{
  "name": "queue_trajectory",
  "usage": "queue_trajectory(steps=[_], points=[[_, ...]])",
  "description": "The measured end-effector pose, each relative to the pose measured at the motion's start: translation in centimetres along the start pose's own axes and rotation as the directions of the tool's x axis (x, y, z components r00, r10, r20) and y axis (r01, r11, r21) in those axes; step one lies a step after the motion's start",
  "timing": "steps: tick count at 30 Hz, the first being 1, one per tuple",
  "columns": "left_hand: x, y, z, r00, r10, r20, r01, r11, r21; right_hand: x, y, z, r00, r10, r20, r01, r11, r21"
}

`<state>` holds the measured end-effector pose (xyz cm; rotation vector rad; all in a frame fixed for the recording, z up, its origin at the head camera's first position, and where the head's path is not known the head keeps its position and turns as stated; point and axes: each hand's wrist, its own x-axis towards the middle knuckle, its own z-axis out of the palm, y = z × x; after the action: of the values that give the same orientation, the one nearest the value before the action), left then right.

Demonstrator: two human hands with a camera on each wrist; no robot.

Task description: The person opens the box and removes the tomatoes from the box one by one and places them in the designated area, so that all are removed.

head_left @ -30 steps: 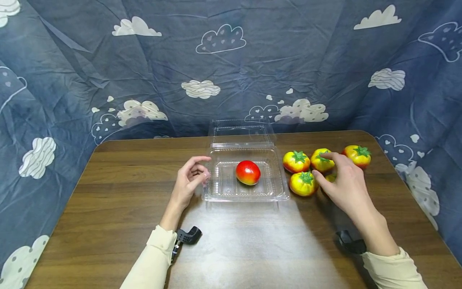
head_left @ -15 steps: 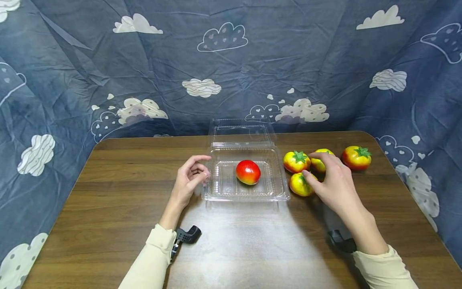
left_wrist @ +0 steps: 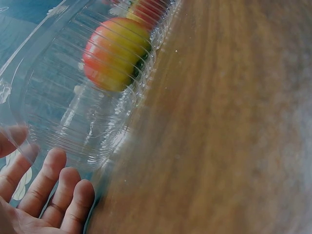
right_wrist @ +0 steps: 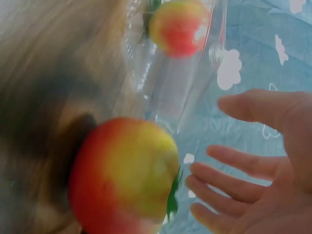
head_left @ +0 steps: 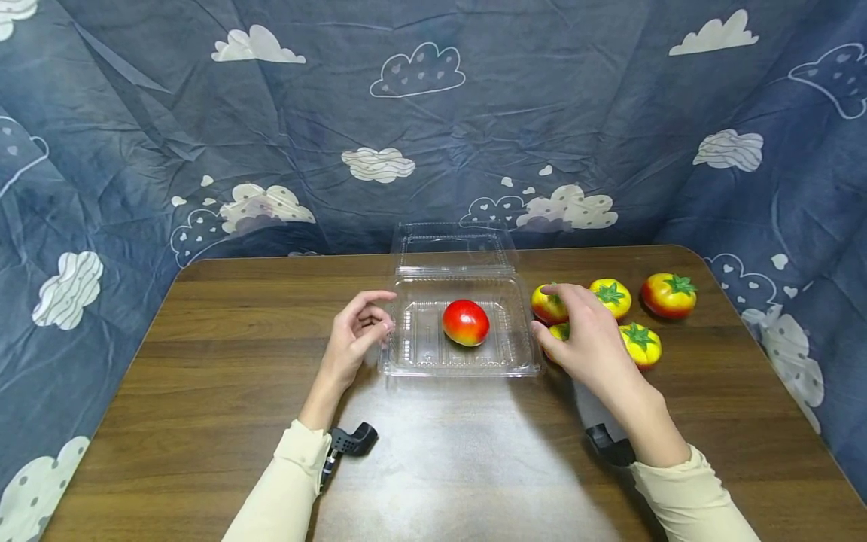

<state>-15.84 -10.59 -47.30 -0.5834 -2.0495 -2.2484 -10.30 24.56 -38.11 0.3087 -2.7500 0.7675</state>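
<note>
A clear plastic clamshell box [head_left: 460, 370] stands with its lid raised at the back. Inside lies one red fruit with a yellow underside [head_left: 466, 324], its green leaf facing down. My left hand [head_left: 352, 339] is at the box's left side, fingers loosely bent by the rim; whether they touch it I cannot tell. My right hand [head_left: 589, 339] hovers with spread thumb and fingers over two yellow-red tomato-like fruits with green star-shaped leaves, partly hiding them. The right wrist view shows one such fruit [right_wrist: 124, 175] close by, with nothing in the fingers.
Right of the hand sit more of these fruits: a yellow one [head_left: 611, 298] behind, another yellow one [head_left: 640, 345] nearer, and a redder one [head_left: 669, 295] far right. The wooden table [head_left: 237, 361] ends at a blue cloud-patterned cloth [head_left: 420, 128].
My right hand has moved left across the fruits, from the middle ones to those beside the box, uncovering the near yellow fruit. The left hand, box and fruits have stayed put.
</note>
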Motion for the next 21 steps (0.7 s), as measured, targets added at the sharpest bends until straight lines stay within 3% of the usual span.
queue_trajectory(steps=[5, 12, 21], points=[[0.0, -0.1, -0.1, 1.0, 0.002, 0.002, -0.002, 1.0, 0.002, 0.6, -1.3, 0.8, 0.997, 0.019, 0.078, -0.017, 0.999, -0.034], [0.0, -0.1, -0.2, 1.0, -0.003, -0.005, 0.003, 1.0, 0.004, 1.9, -3.6, 2.1, 0.987, 0.025, 0.161, -0.027, 1.0, 0.007], [0.0, 0.0, -0.1, 1.0, -0.008, 0.003, 0.008, 1.0, -0.01, 3.5, -5.4, 2.8, 0.986, 0.015, 0.165, -0.025, 0.998, 0.061]])
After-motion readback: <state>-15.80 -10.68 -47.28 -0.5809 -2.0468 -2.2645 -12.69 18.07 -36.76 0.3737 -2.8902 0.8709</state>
